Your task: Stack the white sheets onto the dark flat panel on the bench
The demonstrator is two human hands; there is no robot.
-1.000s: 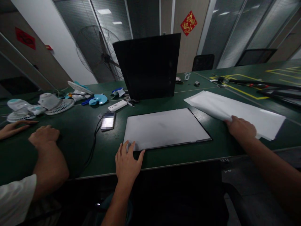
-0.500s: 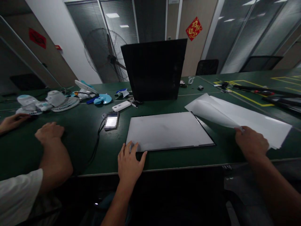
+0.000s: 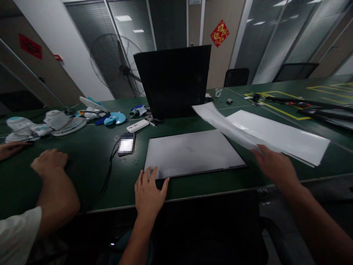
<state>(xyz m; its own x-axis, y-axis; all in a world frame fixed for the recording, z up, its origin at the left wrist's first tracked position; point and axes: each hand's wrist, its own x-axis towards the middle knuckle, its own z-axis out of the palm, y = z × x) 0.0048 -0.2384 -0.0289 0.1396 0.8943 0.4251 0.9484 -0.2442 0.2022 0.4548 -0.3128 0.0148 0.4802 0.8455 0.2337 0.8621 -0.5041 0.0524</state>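
Observation:
A flat grey panel [image 3: 193, 152] with a dark frame lies on the green table [image 3: 91, 173] in front of me. My left hand [image 3: 149, 191] rests open on its near left corner, fingers spread flat. My right hand [image 3: 271, 165] pinches the near edge of a white sheet [image 3: 220, 123], which hangs lifted and tilted over the panel's right side. A stack of white sheets [image 3: 281, 138] stays flat on the table to the right.
An upright black panel [image 3: 175, 79] stands behind the grey one. A lit phone [image 3: 126, 143] with a cable, a white remote-like device [image 3: 137, 126] and small fan parts [image 3: 66, 123] lie at the left. Another person's forearm and hand [image 3: 49, 162] rest at the near left.
My right hand has lifted one sheet off the stack and carried it left, toward the grey panel. My left hand has stayed on the panel's corner.

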